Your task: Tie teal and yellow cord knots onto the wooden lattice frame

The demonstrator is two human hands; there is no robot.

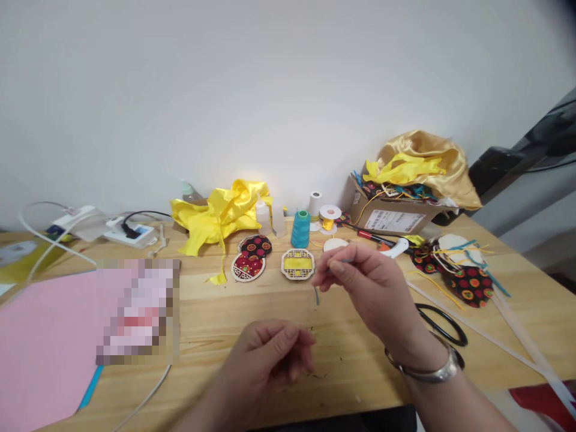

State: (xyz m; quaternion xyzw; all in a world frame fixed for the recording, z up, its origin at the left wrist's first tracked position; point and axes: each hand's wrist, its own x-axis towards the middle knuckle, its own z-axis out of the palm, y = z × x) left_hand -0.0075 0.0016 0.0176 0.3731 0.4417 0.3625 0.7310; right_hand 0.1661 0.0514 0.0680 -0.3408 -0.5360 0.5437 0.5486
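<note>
curling left hand: i see the left hand (270, 354) low over the table (211, 318), fingers bent inward; from my remote view i cannot tell whether it grips anything.
right hand: the right hand (369, 282), raised apart from the left, pinches a blue-green thread (317, 296) between thumb and fingertips, its tail hanging below; i judge the fine grip suits something so thin.
lattice ornament: the lattice ornament (297, 264) lies flat behind the fingers, probably for easy reach; no writing on it.
thread cone: the blue-green thread cone (301, 233) stands upright, likely close by for its matching colour; i read no brand.
carton: the cardboard carton (371, 207), apparently storing scraps, bears a white label (396, 220), print too small for me.
</note>
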